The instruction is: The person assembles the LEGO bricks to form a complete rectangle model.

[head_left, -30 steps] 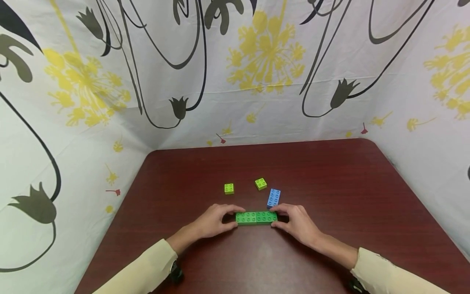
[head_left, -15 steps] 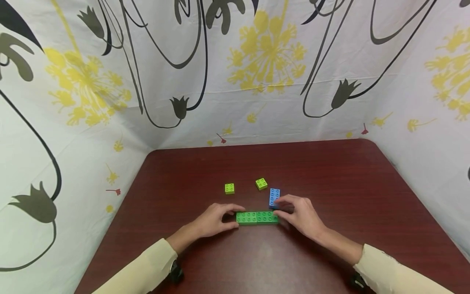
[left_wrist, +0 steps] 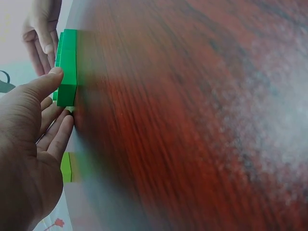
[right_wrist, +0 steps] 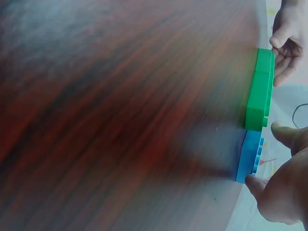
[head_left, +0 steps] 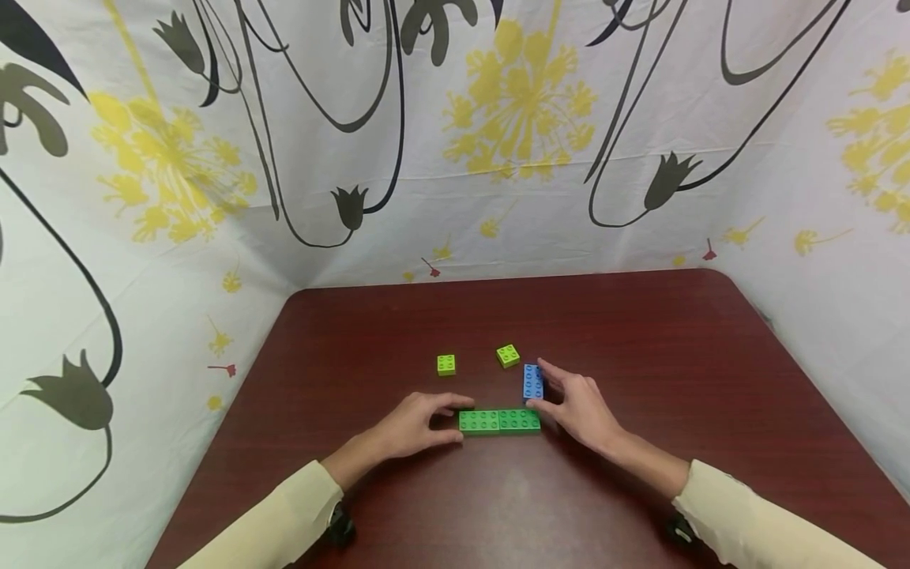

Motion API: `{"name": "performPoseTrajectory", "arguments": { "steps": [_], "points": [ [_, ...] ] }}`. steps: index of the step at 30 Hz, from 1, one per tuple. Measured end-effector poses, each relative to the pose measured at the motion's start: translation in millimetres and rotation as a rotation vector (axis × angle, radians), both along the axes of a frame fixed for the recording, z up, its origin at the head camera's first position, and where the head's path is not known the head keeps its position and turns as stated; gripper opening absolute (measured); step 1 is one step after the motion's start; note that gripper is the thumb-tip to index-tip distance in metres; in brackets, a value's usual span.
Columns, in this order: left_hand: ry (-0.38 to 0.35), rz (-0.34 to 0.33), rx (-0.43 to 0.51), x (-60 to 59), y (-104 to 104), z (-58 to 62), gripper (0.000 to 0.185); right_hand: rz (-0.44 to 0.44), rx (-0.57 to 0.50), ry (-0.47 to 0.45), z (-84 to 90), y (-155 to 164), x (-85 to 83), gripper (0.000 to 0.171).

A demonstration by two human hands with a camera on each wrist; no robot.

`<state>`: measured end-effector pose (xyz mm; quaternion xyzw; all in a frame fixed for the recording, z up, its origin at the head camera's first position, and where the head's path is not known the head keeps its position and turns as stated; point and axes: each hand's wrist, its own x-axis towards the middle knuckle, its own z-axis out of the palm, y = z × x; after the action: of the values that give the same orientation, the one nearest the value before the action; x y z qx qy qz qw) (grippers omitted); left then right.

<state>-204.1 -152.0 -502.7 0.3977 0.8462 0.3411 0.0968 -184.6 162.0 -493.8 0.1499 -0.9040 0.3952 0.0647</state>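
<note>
Two green toy bricks lie end to end in a row on the table, a left green brick and a right green brick. My left hand holds the row's left end, thumb at the near side and index finger at the far side. Just behind the right green brick lies a blue brick, studs up. My right hand spans it lengthwise, thumb at its near end and index finger at its far end. In the right wrist view, a fingertip touches the end of the blue brick.
Two small lime-green bricks lie farther back: a square-set lime brick on the left and a turned lime brick near the blue one. The dark red table is bordered by patterned white cloth at the back and sides.
My right hand has left the right end of the green row and moved back to the blue brick, which now stands straighter. The left hand stays at the green row.
</note>
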Motion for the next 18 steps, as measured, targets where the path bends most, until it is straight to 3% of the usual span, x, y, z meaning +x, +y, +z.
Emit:
{"name": "performPoseTrajectory", "arguments": {
  "steps": [18],
  "points": [
    [-0.032, 0.025, -0.033, 0.3, -1, 1.1, 0.057, 0.041, 0.004, -0.032, -9.5, -4, -21.0, 0.073]
  ]
}}
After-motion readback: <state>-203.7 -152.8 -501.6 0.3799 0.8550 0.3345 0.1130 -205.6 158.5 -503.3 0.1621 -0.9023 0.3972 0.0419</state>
